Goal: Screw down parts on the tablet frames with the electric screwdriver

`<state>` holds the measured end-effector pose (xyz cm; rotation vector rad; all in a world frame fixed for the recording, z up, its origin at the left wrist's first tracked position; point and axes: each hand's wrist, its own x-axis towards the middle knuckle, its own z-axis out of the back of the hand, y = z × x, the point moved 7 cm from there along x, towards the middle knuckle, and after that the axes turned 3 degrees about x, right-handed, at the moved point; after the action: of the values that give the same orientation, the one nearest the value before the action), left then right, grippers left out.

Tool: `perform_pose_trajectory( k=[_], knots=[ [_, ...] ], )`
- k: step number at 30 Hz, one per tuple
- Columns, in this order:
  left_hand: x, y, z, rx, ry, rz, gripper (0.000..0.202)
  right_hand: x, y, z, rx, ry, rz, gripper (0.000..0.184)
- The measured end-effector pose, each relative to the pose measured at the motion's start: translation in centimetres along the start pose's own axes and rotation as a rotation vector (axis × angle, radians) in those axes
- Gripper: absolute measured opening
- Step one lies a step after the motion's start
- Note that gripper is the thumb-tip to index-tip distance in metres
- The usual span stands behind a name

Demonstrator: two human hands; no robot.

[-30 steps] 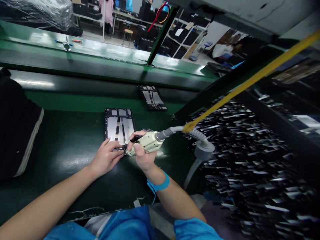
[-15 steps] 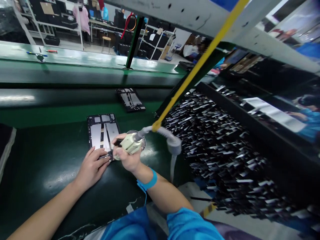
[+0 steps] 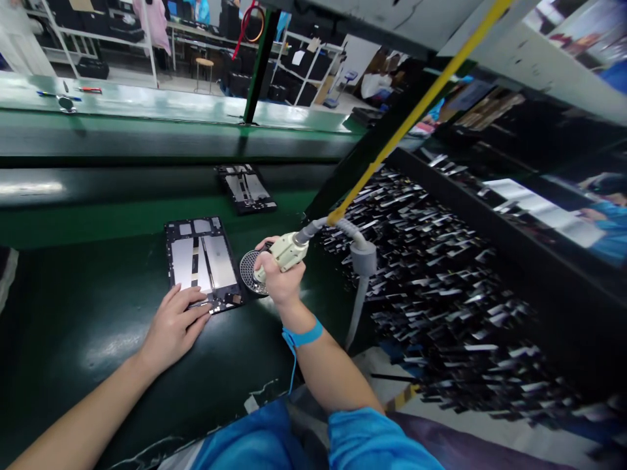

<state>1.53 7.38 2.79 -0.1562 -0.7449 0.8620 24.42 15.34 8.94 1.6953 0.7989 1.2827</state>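
Observation:
An opened tablet (image 3: 181,254) lies flat on the green bench, its silver panels and dark ribbon cables exposed. Against its lower left edge rests my left hand (image 3: 174,323), the outstretched fingers lying on the frame and covering part of it. My right hand (image 3: 284,281) is wrapped round a cream electric screwdriver (image 3: 289,251) with a grey cable. Its front end is over a round perforated tray (image 3: 251,269), just right of the tablet; the bit is hidden. Farther back lies a second opened tablet (image 3: 247,189).
Many dark strips with shiny faces (image 3: 441,281) stand densely packed on the right. A yellow strap (image 3: 421,130) slants down to the screwdriver's cable. A green post (image 3: 257,78) rises behind the bench. Pens (image 3: 91,90) lie on the back ledge, and a co-worker's blue sleeve (image 3: 614,225) shows at right.
My right hand has carried the screwdriver up and right, off the tablet's lower right corner to the round tray. My left hand stays at the tablet's lower edge. The view has shifted slightly.

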Motion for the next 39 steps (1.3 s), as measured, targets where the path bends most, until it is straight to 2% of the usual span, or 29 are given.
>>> perform_pose_trajectory(
  k=[11, 20, 23, 26, 28, 31, 36, 39],
  knots=[
    [0.3, -0.1, 0.2, 0.001, 0.02, 0.013, 0.019, -0.1, -0.5, 0.7, -0.12, 0.009, -0.013, 0.015],
    [0.1, 0.1, 0.1, -0.021, 0.034, 0.033, 0.021, -0.2, -1.5, 0.9, -0.082, 0.02, -0.043, 0.024],
    [0.3, 0.1, 0.0, -0.029, 0.039, 0.055, 0.02, -0.1, -1.1, 0.9, -0.062, 0.013, -0.046, 0.022],
    [0.5, 0.1, -0.2, -0.032, 0.031, 0.076, 0.025, 0.0, 0.3, 0.6, 0.018, -0.017, -0.027, 0.02],
    [0.5, 0.1, -0.3, -0.036, 0.029, 0.08, 0.029, -0.2, 1.5, -0.1, 0.109, -0.01, 0.001, 0.02],
    [0.5, 0.2, -0.5, -0.05, 0.055, 0.09, 0.035, -1.3, 2.7, -2.3, 0.22, 0.072, 0.005, 0.025],
    [0.4, 0.5, -0.6, -0.079, 0.078, 0.122, 0.046, -4.1, 2.1, -6.9, 0.278, 0.279, -0.106, 0.032],
    [0.5, 0.4, -0.6, -0.1, 0.083, 0.13, 0.045, -5.1, 1.7, -8.2, 0.304, 0.335, -0.121, 0.031]
  ],
)
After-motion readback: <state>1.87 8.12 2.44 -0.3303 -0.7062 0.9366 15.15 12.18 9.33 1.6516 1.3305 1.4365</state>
